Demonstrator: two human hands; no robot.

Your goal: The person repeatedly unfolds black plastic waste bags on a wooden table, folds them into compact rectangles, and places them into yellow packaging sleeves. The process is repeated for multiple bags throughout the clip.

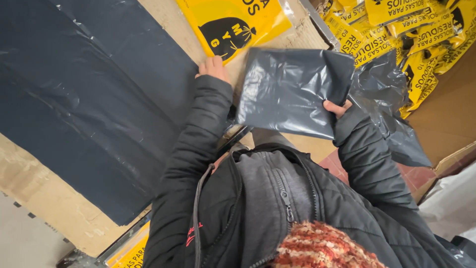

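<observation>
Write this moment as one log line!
left hand: on flat black sheet | right hand: holding folded dark bag | yellow packets beyond

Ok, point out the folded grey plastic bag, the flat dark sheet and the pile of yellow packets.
folded grey plastic bag [290, 92], head view, centre of its face
flat dark sheet [94, 99], head view, middle
pile of yellow packets [421, 34], head view, a middle packet

both hands [214, 67] (sleeved) outstretched

Folded grey plastic bag [290, 92], glossy and creased, held up flat at about 1 o'clock from centre; flat dark sheet [89, 99] spread on cardboard at 9 o'clock
</observation>
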